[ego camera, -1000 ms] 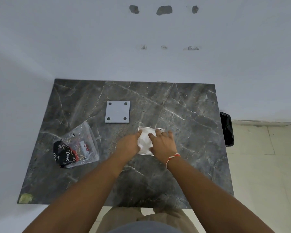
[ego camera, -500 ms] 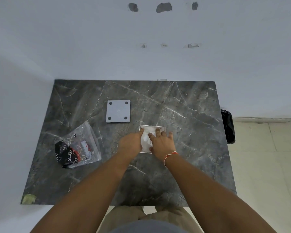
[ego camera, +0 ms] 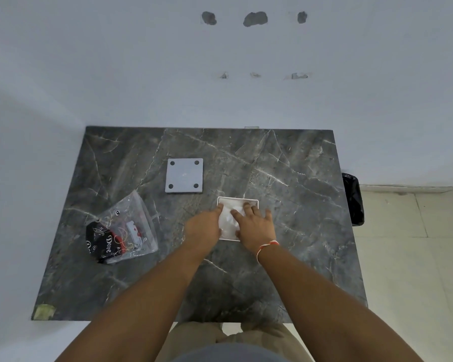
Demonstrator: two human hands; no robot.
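A shallow white square box [ego camera: 251,201] lies near the middle of the dark marble table [ego camera: 298,178], with crumpled white material [ego camera: 229,220] inside it. My left hand [ego camera: 203,227] holds the box by its left rim, one digit lying along that edge. My right hand [ego camera: 255,226] is over the box with its fingers spread and straight, pressing down on the white material. Much of the box's right and near side is hidden under my right hand. A red-and-white thread circles my right wrist.
A grey square plate [ego camera: 184,176] with four dark corner dots lies just beyond and left of the box. A clear plastic bag [ego camera: 122,231] with dark and red contents sits at the left. A black bin [ego camera: 353,198] stands off the table's right edge. A wall backs the table.
My right hand's fingers have shifted slightly on the white material and spread wider. My left hand stays at the box's left rim. The box has not moved.
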